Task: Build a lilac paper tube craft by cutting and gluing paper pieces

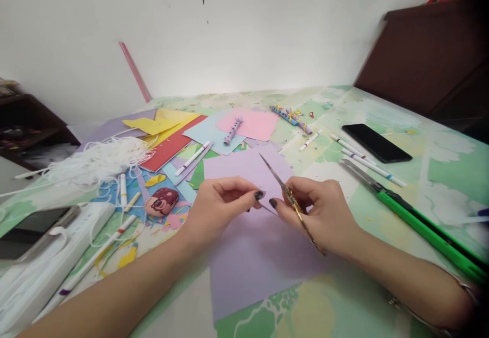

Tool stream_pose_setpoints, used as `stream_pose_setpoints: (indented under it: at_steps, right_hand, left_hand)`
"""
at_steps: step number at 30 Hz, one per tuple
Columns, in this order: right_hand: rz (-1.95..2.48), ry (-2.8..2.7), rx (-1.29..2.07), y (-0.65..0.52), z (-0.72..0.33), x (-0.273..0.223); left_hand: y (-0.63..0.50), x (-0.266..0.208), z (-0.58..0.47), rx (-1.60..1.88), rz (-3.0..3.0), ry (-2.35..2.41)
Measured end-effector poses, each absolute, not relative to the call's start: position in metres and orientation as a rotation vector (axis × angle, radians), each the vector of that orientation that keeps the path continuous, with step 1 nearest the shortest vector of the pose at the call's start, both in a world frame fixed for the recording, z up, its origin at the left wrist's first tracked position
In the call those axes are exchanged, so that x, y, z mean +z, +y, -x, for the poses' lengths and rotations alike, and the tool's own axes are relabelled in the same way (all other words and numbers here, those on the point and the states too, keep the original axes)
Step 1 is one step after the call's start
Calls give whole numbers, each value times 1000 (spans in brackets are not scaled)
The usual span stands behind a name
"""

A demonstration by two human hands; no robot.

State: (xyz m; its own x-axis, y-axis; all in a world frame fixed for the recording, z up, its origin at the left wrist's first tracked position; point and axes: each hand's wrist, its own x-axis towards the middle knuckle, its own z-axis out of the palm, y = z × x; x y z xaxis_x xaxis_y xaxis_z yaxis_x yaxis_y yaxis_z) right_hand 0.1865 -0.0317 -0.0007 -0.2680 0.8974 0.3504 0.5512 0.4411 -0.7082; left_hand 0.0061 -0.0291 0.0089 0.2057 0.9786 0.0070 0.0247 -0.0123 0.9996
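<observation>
Gold-handled scissors point(292, 199) sit in my right hand point(324, 215), their blades slanting up and away to the left. The right thumb and fingers are bent around the handle area. My left hand point(219, 208) is closed in a pinch, with a small piece of lilac paper point(263, 195) showing at its fingertips. The exact shape of that piece is hard to make out. Beneath both hands lie lilac sheets point(248, 277) on the patterned tablecloth point(313, 307).
Left are tangled white string point(103, 159), coloured paper point(175, 147), a brown bear-faced case point(162, 201), a power strip point(53, 266) and a phone point(30, 233). Decorated paper tubes point(284, 115) lie behind. Right are markers point(367, 159), a black phone point(376, 143) and a green cutter point(424, 226).
</observation>
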Motion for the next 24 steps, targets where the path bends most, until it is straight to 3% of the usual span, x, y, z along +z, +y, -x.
stream_pose_setpoints:
  at_steps: [9, 24]
  right_hand:
    - [1200, -2084, 69, -37, -177, -6]
    - [1233, -2088, -133, -35, -176, -11]
  left_hand:
    - [-34, 5, -13, 1235, -831, 844]
    - [-35, 1, -16, 1256, -806, 838]
